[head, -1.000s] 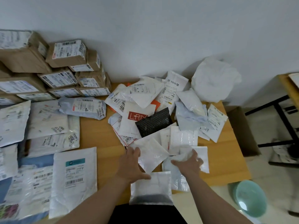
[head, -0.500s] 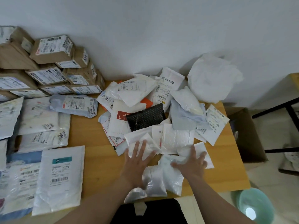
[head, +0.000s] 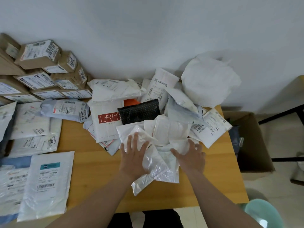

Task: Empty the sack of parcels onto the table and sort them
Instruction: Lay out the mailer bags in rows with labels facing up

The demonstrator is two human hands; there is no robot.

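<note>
"LRN" on white mailer (head: 105, 129) (red block)

One head-worn view (wide-angle, so straight lines bow toward the frame's rim) looks forward and steeply down from the near edge of the table (head: 77, 142), close above it, facing the white wall (head: 148, 30) behind the far edge.

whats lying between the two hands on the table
In the head view, a crinkled glossy white plastic parcel fills the gap between the left hand and the right hand, and no bare wood shows there.
</note>
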